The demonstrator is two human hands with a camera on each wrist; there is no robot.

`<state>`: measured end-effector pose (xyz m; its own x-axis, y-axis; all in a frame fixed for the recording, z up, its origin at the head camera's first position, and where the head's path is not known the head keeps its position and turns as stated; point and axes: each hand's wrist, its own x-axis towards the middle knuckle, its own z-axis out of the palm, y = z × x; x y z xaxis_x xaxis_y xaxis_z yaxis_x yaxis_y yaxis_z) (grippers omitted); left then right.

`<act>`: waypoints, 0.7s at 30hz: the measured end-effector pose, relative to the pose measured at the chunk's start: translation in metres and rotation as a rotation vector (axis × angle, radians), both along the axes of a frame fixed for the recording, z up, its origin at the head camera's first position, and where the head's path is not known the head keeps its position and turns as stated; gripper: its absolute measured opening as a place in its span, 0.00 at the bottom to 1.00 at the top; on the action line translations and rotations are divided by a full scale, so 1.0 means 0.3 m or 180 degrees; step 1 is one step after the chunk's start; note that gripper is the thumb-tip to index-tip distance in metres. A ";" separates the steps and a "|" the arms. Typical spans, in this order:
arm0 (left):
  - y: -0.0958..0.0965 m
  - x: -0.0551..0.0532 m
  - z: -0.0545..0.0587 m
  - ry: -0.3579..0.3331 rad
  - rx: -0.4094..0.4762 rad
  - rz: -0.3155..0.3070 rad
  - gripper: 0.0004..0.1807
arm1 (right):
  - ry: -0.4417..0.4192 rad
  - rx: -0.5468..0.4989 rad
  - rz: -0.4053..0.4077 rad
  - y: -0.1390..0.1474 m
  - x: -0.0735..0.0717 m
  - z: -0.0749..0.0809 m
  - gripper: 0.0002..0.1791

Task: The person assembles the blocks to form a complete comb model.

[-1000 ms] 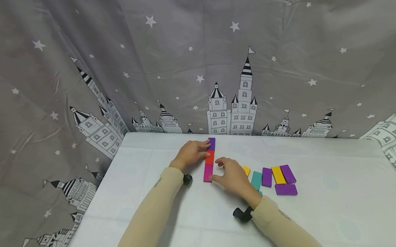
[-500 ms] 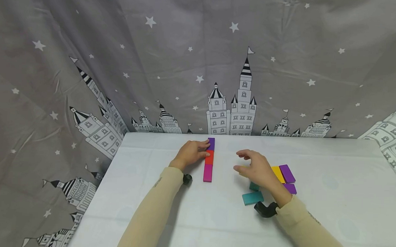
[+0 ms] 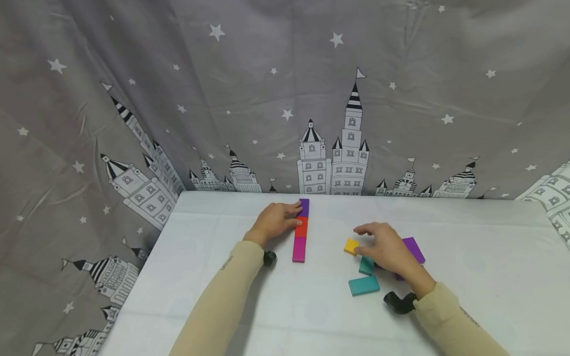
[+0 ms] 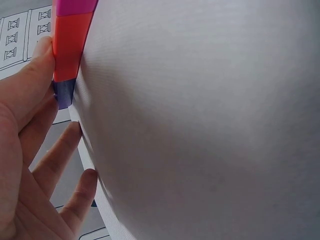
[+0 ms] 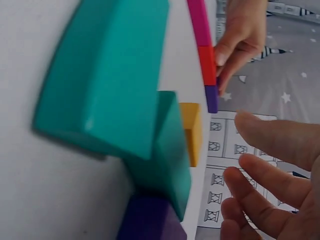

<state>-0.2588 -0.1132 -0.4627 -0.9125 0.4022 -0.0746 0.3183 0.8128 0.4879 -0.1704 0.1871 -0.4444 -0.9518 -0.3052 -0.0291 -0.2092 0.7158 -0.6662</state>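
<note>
Moved rightward with right hand, spread and empty. Touching purple block and red block with spread left hand. Apparently done aligning these, plus magenta block, just right of it; left with yellow block and teal blocks near right hand.

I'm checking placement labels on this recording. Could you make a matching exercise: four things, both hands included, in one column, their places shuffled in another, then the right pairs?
Column one
1. red block
2. pink block
3. left hand
4. right hand

Column two
A. end of the three-block row nearest the person
B. over the loose blocks, gripping nothing
C. middle of the row
D. at the row's left side, touching it

Pairs: 1-C, 2-A, 3-D, 4-B
</note>
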 end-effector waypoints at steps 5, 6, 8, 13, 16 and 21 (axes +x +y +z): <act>0.000 0.001 0.000 0.0008 0.0001 -0.0009 0.29 | 0.0114 0.0269 0.0043 -0.011 0.000 -0.023 0.22; 0.000 0.002 0.000 0.0004 0.0005 -0.0009 0.29 | 0.0139 0.0315 0.0046 -0.014 -0.001 -0.027 0.21; -0.001 0.001 0.000 -0.0011 0.0012 -0.0004 0.29 | 0.0162 0.0409 0.0055 -0.021 -0.004 -0.033 0.20; -0.002 -0.004 -0.002 -0.0068 0.0001 0.0002 0.30 | 0.0002 0.0531 0.0024 -0.035 -0.015 -0.039 0.18; -0.004 -0.008 -0.003 -0.0077 -0.0011 -0.0007 0.30 | -0.0046 0.0541 0.0032 -0.041 -0.021 -0.038 0.17; -0.004 -0.011 -0.007 -0.0066 -0.0005 0.0000 0.30 | -0.0055 0.0501 0.0103 -0.044 -0.026 -0.037 0.17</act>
